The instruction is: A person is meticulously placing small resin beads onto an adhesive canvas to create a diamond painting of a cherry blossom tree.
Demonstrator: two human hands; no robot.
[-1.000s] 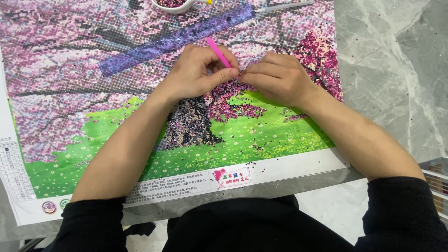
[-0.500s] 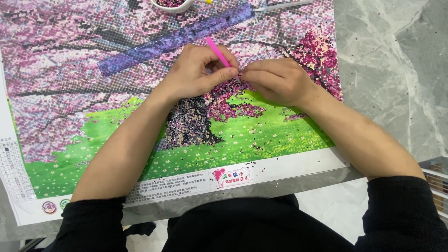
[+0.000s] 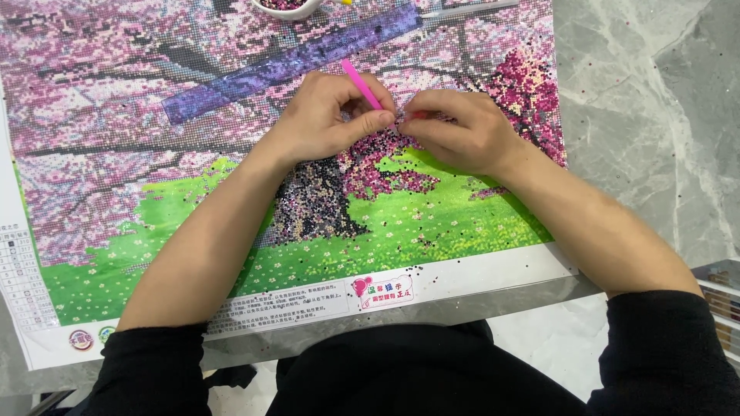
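Grip: a pink pen tool [image 3: 360, 83] was held in the left hand [image 3: 324, 119], pinched between thumb and fingers, its shaft tilted up and away from the body. Its tip was hidden where the two hands met, above the canvas. The right hand [image 3: 459, 131] was curled with fingertips pinched together against the left thumb; whether anything was held in it could not be told.

Support: both hands were rested on a diamond painting canvas [image 3: 154, 115] of pink blossom trees, a purple band and green grass, spread flat on a grey marble table [image 3: 647, 115]. A partly beaded dark trunk [image 3: 316, 204] was seen just below the hands.

Surroundings: a white bead tray [image 3: 284, 8] was cut off at the canvas's far edge, with a clear pen [image 3: 466, 9] beside it. Loose beads [image 3: 412, 270] were scattered on the white lower margin. Black sleeves [image 3: 663, 347] were worn on both arms.
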